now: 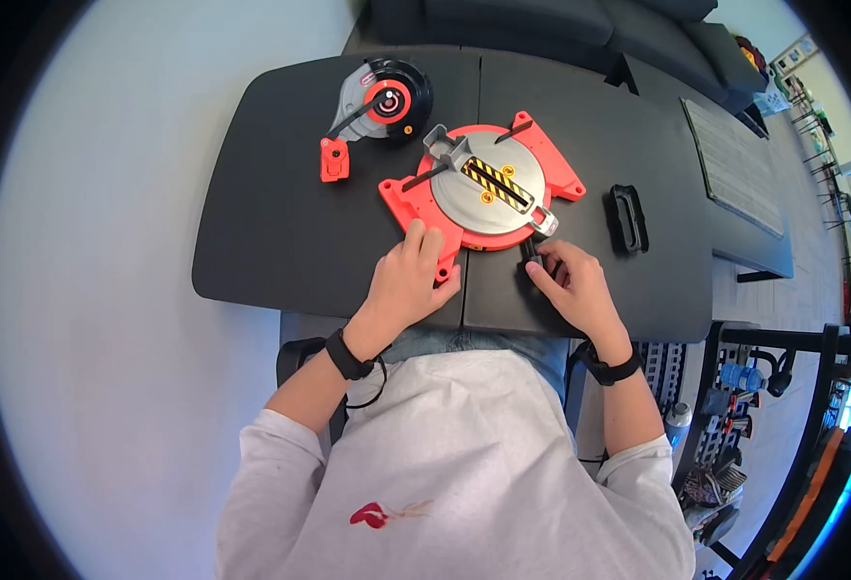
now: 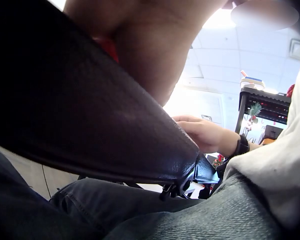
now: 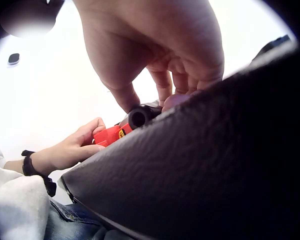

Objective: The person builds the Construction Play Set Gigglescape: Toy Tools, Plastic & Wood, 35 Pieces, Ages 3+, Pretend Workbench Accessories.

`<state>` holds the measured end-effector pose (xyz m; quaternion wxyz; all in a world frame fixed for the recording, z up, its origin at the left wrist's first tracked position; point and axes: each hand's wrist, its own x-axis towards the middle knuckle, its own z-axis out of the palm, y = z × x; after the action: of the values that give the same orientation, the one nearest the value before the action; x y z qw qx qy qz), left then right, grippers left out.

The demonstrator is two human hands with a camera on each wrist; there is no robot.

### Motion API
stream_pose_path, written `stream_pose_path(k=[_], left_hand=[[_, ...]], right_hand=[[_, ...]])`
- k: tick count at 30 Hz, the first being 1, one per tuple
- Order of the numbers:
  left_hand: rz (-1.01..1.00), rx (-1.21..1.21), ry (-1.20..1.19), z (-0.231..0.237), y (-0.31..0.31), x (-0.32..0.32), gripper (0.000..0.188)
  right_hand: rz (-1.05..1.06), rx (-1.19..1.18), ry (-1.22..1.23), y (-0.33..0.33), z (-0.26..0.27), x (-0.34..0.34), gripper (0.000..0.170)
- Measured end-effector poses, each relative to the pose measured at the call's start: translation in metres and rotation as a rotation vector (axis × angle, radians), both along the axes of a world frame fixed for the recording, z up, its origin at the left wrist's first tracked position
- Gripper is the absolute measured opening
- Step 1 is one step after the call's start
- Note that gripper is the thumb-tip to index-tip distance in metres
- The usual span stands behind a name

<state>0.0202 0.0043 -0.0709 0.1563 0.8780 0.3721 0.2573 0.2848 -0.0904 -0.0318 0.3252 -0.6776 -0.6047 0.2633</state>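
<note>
A toy miter saw base (image 1: pixel 464 208), red-orange with a round grey turntable and a yellow-black striped slot, lies on the black table. My left hand (image 1: pixel 411 275) holds its near left foot, fingers over the top and thumb at the side; the right wrist view also shows that grip on the red foot (image 3: pixel 107 136). From the turntable's front sticks out a short black handle (image 1: pixel 529 253). My right hand (image 1: pixel 577 285) pinches this handle between thumb and fingers. In the right wrist view the handle's round hollow end (image 3: pixel 138 119) faces the camera.
The toy saw's blade head (image 1: pixel 356 92), with a black guard and a red trigger block (image 1: pixel 334 160), lies at the back left. A black oval frame-like part (image 1: pixel 628 220) sits to the right. Behind the table (image 1: pixel 271 213) stands a dark sofa (image 1: pixel 522 24).
</note>
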Motion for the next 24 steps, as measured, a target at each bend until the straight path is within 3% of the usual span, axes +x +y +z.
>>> stream_pose_path(k=[24], left_hand=[[0.011, -0.012, 0.014, -0.0006, 0.0017, -0.0005, 0.042]], right_hand=[[-0.011, -0.035, -0.012, 0.003, -0.003, 0.0001, 0.031]])
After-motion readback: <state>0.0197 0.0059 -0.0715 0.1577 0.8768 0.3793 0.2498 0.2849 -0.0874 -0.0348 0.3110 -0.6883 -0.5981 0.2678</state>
